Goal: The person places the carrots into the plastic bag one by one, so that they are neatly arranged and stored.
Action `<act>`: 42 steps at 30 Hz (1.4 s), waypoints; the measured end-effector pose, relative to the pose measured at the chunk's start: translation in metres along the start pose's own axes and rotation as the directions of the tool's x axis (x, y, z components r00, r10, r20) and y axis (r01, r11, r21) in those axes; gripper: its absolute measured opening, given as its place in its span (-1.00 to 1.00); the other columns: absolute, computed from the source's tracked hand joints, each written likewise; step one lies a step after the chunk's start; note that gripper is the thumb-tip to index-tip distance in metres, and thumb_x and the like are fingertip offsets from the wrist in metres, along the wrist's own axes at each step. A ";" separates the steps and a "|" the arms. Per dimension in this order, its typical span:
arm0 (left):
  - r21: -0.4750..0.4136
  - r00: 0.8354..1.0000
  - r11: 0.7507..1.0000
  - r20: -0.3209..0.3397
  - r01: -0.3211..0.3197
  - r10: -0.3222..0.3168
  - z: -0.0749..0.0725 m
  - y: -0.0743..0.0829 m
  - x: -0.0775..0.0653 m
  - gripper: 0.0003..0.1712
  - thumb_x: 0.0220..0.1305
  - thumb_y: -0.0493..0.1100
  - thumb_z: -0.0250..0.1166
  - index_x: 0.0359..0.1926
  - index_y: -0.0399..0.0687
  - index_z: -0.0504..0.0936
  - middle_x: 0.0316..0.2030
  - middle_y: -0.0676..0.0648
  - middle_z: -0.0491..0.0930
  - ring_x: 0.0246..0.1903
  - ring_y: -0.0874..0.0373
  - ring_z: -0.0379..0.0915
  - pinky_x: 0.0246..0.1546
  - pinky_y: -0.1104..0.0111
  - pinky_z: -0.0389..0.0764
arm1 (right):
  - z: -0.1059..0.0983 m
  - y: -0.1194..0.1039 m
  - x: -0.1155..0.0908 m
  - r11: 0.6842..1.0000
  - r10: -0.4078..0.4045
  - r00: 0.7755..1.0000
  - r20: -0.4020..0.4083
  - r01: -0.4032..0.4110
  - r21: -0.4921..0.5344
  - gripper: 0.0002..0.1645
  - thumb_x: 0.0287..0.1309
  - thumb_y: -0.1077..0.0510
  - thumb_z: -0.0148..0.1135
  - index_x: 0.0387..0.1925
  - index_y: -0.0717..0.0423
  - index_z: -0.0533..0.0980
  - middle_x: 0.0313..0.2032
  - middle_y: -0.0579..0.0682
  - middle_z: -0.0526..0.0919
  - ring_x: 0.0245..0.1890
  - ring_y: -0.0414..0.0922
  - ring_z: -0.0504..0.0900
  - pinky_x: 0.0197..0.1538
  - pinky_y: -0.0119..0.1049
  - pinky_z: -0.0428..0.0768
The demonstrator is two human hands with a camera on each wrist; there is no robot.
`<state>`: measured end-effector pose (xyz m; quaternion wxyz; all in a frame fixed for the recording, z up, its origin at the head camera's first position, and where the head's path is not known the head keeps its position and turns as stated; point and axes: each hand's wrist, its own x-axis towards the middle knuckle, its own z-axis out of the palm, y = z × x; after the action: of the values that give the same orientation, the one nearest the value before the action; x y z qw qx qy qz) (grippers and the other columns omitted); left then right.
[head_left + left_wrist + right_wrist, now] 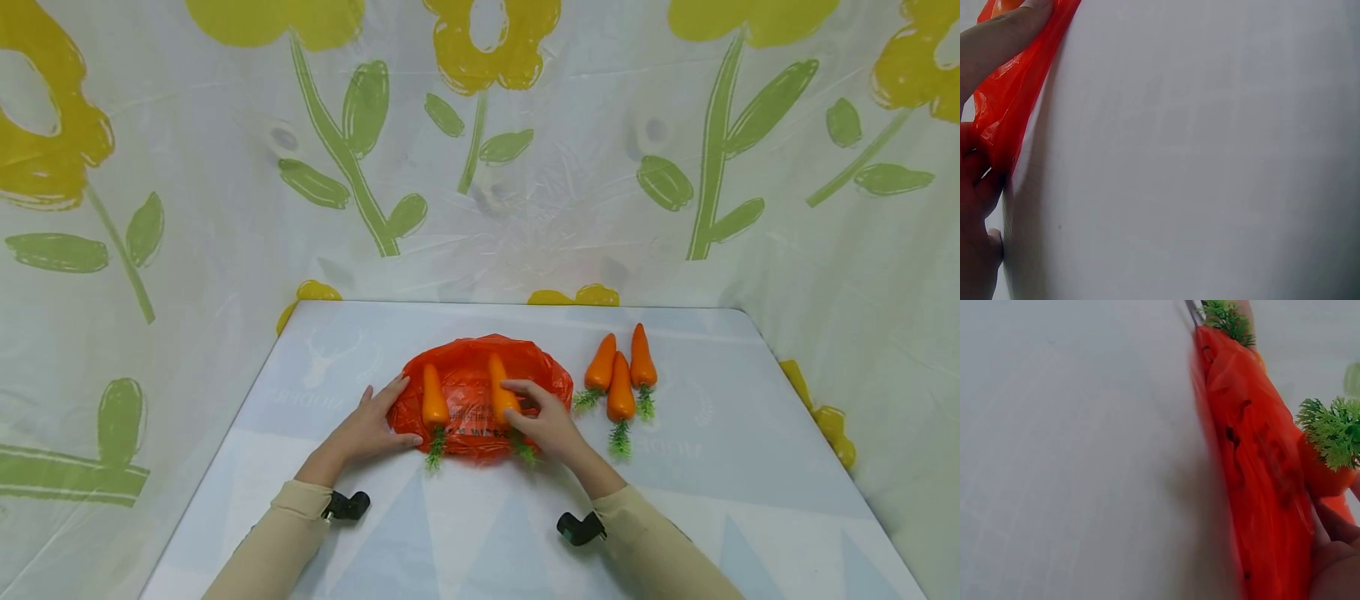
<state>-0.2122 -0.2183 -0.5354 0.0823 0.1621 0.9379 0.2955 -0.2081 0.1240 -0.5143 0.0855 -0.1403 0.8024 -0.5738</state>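
Observation:
A red plastic bag (467, 375) lies spread on the table. On its left part rests one orange carrot (433, 404), its green leafy top poking past the near edge. My left hand (369, 429) holds the bag's left side with thumb and fingers apart; in the left wrist view the thumb (1007, 40) lies over the red plastic. My right hand (546, 423) pinches a second carrot (498, 379) over the bag's right part. In the right wrist view that carrot's thick end (1322, 475) and leafy top show beside the bag; the fingertips are partly hidden.
Three more carrots with green tops lie right of the bag: one on the left (602, 362), one nearer me (620, 392) and one on the right (642, 358). The white table (675, 500) ends at a flower-printed curtain (570, 208) behind.

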 end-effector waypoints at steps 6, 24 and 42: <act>-0.008 1.000 1.000 -0.006 -0.012 0.012 0.000 -0.001 0.000 0.29 0.04 0.30 0.53 0.60 -0.11 0.08 0.58 -0.15 0.05 0.53 -0.37 -0.19 0.49 -0.24 -0.20 | 0.010 0.004 0.005 1.000 0.004 1.000 0.001 -0.004 -0.006 -0.49 0.33 0.11 0.35 0.28 -0.07 0.53 0.20 0.06 0.60 0.06 0.02 0.61 0.09 -0.12 0.66; -0.010 1.000 1.000 -0.003 -0.010 0.010 0.000 -0.001 0.000 0.29 0.03 0.30 0.53 0.60 -0.12 0.08 0.58 -0.17 0.06 0.53 -0.36 -0.16 0.48 -0.25 -0.21 | 0.038 0.001 0.023 0.999 -0.029 0.997 0.067 0.031 -0.035 -0.48 0.34 0.06 0.33 0.30 -0.07 0.51 0.19 0.02 0.59 0.04 -0.02 0.60 0.11 -0.13 0.63; -0.001 1.000 1.000 0.010 0.016 -0.016 -0.001 0.000 -0.001 0.29 0.04 0.36 0.50 0.61 -0.06 0.06 0.58 -0.15 0.05 0.51 -0.47 -0.26 0.43 -0.32 -0.06 | 0.059 -0.009 0.030 0.991 0.084 0.989 0.125 -0.070 -0.114 -0.42 0.31 -0.09 0.36 0.32 -0.20 0.49 0.21 -0.06 0.56 0.06 -0.06 0.56 0.18 -0.07 0.61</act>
<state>-0.2119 -0.2193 -0.5350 0.0896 0.1561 0.9385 0.2946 -0.2177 0.0584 -0.5243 0.1518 -0.1506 0.8301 -0.5150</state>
